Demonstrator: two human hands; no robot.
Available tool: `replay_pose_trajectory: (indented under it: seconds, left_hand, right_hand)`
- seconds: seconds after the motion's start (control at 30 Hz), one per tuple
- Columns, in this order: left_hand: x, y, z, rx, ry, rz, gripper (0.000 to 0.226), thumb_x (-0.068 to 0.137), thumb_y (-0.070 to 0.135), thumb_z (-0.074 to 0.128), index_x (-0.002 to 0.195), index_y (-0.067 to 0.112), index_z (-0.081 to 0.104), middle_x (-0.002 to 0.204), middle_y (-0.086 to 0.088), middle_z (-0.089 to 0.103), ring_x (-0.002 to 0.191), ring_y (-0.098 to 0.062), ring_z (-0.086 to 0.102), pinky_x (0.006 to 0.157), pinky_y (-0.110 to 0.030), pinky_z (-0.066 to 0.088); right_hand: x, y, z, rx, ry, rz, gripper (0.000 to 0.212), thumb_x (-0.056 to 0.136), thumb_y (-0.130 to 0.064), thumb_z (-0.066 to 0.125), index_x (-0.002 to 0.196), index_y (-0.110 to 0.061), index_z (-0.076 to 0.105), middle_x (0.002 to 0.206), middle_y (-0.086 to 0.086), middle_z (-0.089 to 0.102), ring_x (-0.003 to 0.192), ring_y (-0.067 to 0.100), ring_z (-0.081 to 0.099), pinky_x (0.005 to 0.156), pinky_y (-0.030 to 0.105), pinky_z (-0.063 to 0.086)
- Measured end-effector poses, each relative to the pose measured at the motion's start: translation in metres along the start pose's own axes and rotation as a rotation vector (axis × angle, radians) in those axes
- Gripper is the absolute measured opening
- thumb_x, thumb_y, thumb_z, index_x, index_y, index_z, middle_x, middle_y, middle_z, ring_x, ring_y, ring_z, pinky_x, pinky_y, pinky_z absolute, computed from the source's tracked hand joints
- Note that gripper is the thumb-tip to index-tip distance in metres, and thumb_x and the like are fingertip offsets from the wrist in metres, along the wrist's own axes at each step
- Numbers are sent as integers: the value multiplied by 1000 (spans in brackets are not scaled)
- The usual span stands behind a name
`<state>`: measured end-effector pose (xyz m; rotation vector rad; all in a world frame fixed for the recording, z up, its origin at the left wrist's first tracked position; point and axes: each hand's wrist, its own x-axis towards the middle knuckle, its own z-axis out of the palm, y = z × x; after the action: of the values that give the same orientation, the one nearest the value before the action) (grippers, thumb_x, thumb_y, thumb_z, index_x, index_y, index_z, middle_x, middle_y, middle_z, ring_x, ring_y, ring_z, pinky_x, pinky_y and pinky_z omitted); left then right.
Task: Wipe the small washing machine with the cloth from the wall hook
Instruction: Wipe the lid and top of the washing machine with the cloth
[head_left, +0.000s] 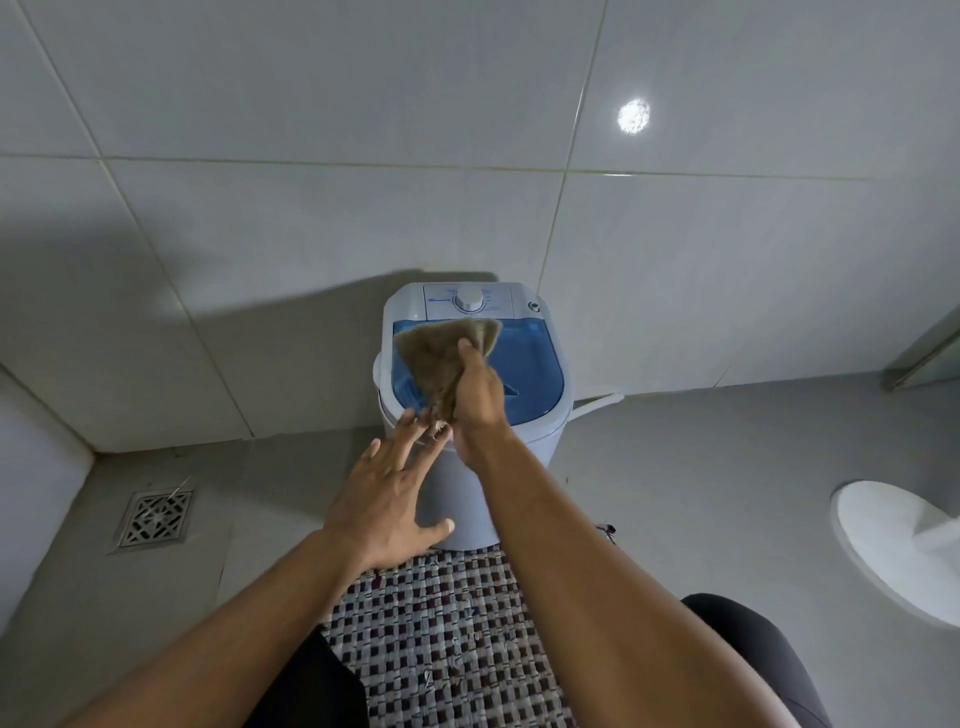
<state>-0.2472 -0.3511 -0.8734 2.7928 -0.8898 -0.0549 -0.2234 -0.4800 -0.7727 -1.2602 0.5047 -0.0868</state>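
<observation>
Checkered woven mat (447, 639) at 6 o'clock on grey floor (675, 467). Square metal floor drain (154, 517) at 8 o'clock. White toilet rim (893, 551) at 4 o'clock. Tiled wall (311, 130) across 12, bright light reflection (633, 116) at 1 o'clock.

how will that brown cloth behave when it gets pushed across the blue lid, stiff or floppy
Probably floppy: the cloth hangs in a loose, drooping triangle from the right hand. It looks light, held by a pinch alone. Its fuzzy, frayed lower edge near the left hand suggests it may drag and bunch on the blue lid.
</observation>
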Motion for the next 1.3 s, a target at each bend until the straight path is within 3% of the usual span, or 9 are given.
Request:
replay_pose_trajectory:
  seconds: [0.17,0.43,0.53,0.7,0.83,0.97,1.07,1.2,1.3]
  left_hand:
    - [-1,-1,3,-15,27,11,119,82,74,62,162,35,-18,172,4,-25,158,-16,-22,127,-48,5]
    - [-1,5,7,-91,82,-15,116,81,71,65,164,37,-9,172,7,-21,158,-13,-21,124,-47,7]
    - [-1,6,7,-100,95,-23,115,81,70,65,164,38,-7,172,8,-21,157,-12,-22,125,-47,7]
    - [-2,6,6,-69,84,-29,113,82,70,63,163,39,-9,172,10,-22,156,-10,-26,127,-47,6]
    - [0,10,6,-69,83,-37,113,83,68,63,162,41,-11,170,12,-26,154,-8,-30,127,-45,3]
    - [0,5,7,-62,93,-37,111,82,67,63,162,42,-11,171,12,-23,156,-10,-26,128,-49,7]
    - [0,5,10,-55,99,-41,111,82,69,62,162,42,-10,172,11,-21,157,-10,-24,127,-47,7]
    - [-1,5,10,-40,96,-38,111,83,71,60,162,41,-11,172,10,-23,157,-11,-24,127,-44,3]
    - [-1,5,9,-51,100,-28,112,82,71,62,163,41,-9,172,10,-20,157,-11,-23,126,-45,5]
  right_hand:
    - [16,-23,-32,318,32,55,26,105,-33,51,112,-10,62,101,10,71,95,28,68,88,47,57]
    - [50,-61,-60,369,29,-31,26,104,-33,52,107,-11,66,100,11,74,99,29,71,98,51,55]
    - [62,-70,-51,83,39,-162,29,107,-32,44,104,-11,63,99,7,69,95,24,67,96,44,54]
    - [88,-57,-12,-545,9,-419,49,107,-44,32,140,-13,52,126,10,64,118,26,57,107,47,45]
    - [117,-33,16,-889,-175,-377,54,108,-46,30,139,-8,53,134,22,62,125,40,55,108,51,41]
    - [124,2,27,-1337,-448,-469,57,107,-42,30,159,-17,32,167,10,30,157,29,19,126,44,10]
    - [113,7,11,-1412,-581,-570,56,109,-37,29,162,-22,19,171,2,15,159,17,2,126,37,-3]
    - [90,-1,-24,-1466,-657,-640,53,110,-36,30,162,-25,19,171,2,16,158,15,5,118,23,-8]
    - [86,-4,-51,-1487,-650,-656,53,110,-38,31,161,-26,24,171,-1,17,157,11,5,122,26,-11]
